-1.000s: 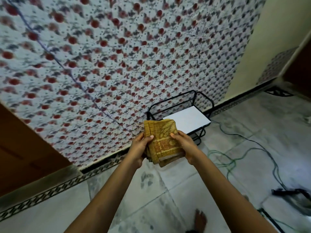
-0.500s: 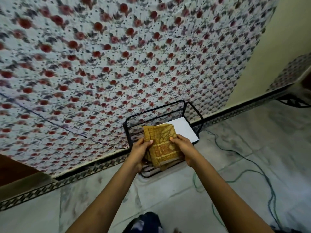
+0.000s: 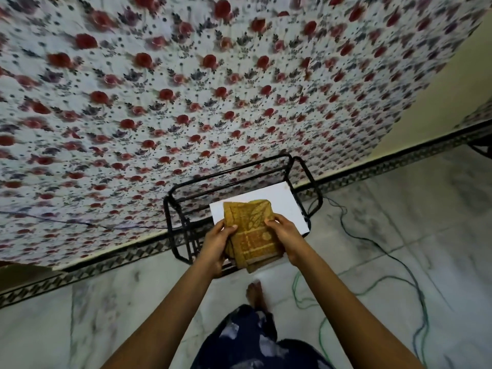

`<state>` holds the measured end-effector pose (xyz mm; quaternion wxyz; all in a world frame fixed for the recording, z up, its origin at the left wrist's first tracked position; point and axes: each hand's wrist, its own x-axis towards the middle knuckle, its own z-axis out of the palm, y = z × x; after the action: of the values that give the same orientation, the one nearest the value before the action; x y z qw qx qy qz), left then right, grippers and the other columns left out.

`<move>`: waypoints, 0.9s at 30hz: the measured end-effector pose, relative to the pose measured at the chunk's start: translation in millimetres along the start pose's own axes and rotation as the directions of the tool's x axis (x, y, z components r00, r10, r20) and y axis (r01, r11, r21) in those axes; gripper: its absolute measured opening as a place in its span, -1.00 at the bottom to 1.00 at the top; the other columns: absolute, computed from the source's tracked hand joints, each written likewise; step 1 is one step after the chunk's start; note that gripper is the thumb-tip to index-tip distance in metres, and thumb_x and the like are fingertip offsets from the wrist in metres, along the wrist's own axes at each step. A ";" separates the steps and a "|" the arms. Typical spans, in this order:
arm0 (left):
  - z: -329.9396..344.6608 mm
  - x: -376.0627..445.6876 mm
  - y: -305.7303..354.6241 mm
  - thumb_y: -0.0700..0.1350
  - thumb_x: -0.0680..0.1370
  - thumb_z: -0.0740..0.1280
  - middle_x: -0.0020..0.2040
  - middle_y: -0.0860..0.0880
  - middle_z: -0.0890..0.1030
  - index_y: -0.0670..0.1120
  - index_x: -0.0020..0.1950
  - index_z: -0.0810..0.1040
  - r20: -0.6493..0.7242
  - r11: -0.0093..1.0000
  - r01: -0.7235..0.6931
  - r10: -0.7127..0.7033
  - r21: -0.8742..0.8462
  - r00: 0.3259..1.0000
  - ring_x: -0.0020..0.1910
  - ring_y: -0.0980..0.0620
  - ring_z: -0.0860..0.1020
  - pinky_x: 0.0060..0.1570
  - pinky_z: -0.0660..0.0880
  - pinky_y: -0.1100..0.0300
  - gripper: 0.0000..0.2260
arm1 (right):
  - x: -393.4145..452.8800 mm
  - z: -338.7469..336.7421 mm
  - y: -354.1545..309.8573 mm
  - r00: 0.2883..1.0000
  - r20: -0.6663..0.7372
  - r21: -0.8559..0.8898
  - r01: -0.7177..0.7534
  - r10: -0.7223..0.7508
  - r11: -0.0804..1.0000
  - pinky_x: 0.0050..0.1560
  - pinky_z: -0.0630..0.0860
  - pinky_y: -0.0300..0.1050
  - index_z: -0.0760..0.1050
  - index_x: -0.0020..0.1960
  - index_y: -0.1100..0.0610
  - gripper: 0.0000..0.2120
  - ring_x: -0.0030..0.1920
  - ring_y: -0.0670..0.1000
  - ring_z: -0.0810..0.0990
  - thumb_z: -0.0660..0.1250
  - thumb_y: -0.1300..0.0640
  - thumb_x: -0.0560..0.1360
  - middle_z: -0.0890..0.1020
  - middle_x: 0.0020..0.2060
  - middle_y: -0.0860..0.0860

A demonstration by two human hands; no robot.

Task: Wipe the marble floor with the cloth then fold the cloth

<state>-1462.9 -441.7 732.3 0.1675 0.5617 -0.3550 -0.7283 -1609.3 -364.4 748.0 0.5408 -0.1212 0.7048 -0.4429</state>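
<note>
The folded cloth (image 3: 250, 233) is gripped from both sides. The left hand (image 3: 217, 242) is curled round its left edge, with the thumb laid across the top face and the fingers tucked beneath, out of sight. The right hand (image 3: 286, 235) is wrapped round the right edge in the same way, thumb on top, fingers hidden below. The cloth is mustard yellow with a woven pattern, folded into a thick rectangular pad of several layers; the layers can be seen fanned slightly at the lower corner. It is held in the air, level with the camera's downward look, in front of a black metal rack (image 3: 186, 198). A flat white board (image 3: 290, 206) is seen lying in the rack, and the far end of the cloth overlaps it in the view; whether the two touch cannot be told.

The rack is placed on the marble floor (image 3: 399, 235) against a wall covered by a floral sheet (image 3: 186, 89) with red blossoms. A patterned black skirting strip (image 3: 80, 272) is run along the wall's foot. Green and dark cables (image 3: 386, 286) are trailed over the floor to the right. A bare foot (image 3: 255, 294) and a dark patterned garment (image 3: 247, 339) are seen below the forearms.
</note>
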 end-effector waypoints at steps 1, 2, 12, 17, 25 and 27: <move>5.4 10.2 0.6 -0.14 0.55 0.30 0.12 -0.10 0.61 0.09 0.07 0.56 -0.004 1.000 0.000 0.000 0.013 1.000 0.08 -0.13 0.58 0.05 0.54 -0.12 -0.84 | 13.9 -4.5 -0.1 1.000 -0.008 -0.023 -0.005 0.005 1.000 -0.12 0.52 -0.13 0.42 0.29 0.09 -0.70 0.04 0.06 0.53 0.23 0.13 0.56 0.53 0.12 0.09; 11.4 27.7 0.7 -0.13 0.55 0.30 0.15 -0.10 0.60 0.09 0.06 0.57 -0.020 1.000 0.008 -0.007 0.022 1.000 0.09 -0.13 0.57 0.05 0.54 -0.10 -0.84 | 35.3 -9.5 0.6 1.000 -0.005 -0.050 -0.016 0.016 0.999 -0.01 0.53 -0.07 0.41 0.30 0.09 -0.68 0.10 0.10 0.53 0.24 0.15 0.55 0.53 0.17 0.12; 33.5 196.9 -54.9 -0.13 0.58 0.28 0.14 -0.13 0.60 0.01 0.11 0.55 -0.216 0.993 0.117 -0.107 0.033 0.970 0.10 -0.17 0.55 -0.10 0.56 0.00 -0.86 | 214.5 -11.2 56.2 0.996 -0.066 -0.285 -0.080 0.064 0.955 0.15 0.49 0.05 0.43 0.28 0.19 -0.67 0.12 0.22 0.54 0.24 0.29 0.52 0.57 0.13 0.21; 37.8 292.3 -80.7 -0.21 0.56 0.28 0.14 -0.17 0.59 -0.09 0.25 0.51 -0.282 0.991 0.130 -0.114 0.039 0.953 0.00 -0.11 0.55 -0.05 0.52 0.03 -0.74 | 306.6 -13.8 81.8 0.994 -0.070 -0.310 -0.103 0.085 0.945 0.15 0.48 -0.01 0.43 0.29 0.17 -0.65 0.11 0.17 0.53 0.22 0.30 0.52 0.56 0.14 0.18; 40.4 361.4 -117.1 -0.22 0.53 0.32 0.17 -0.12 0.57 -0.06 0.33 0.46 -0.321 0.969 0.148 -0.079 0.196 0.944 0.10 -0.16 0.55 0.00 0.58 -0.06 -0.63 | 373.5 -23.6 119.3 0.996 -0.082 -0.499 -0.061 0.023 0.865 0.14 0.44 -0.08 0.43 0.28 0.16 -0.68 0.14 0.16 0.54 0.26 0.17 0.54 0.58 0.15 0.15; 43.0 362.7 -122.8 -0.24 0.52 0.33 0.15 -0.07 0.56 -0.05 0.30 0.47 -0.374 0.959 0.154 -0.056 0.238 0.926 0.10 -0.13 0.53 0.06 0.56 -0.07 -0.65 | 379.7 -25.7 127.5 0.996 -0.086 -0.565 -0.037 -0.014 0.825 0.01 0.39 -0.19 0.45 0.23 0.16 -0.71 0.10 0.16 0.55 0.28 0.19 0.51 0.60 0.09 0.14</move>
<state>-1597.6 -575.8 397.2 0.1147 0.7220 -0.3807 -0.5662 -1738.9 -524.7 403.6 0.4523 -0.2525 0.8277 -0.2160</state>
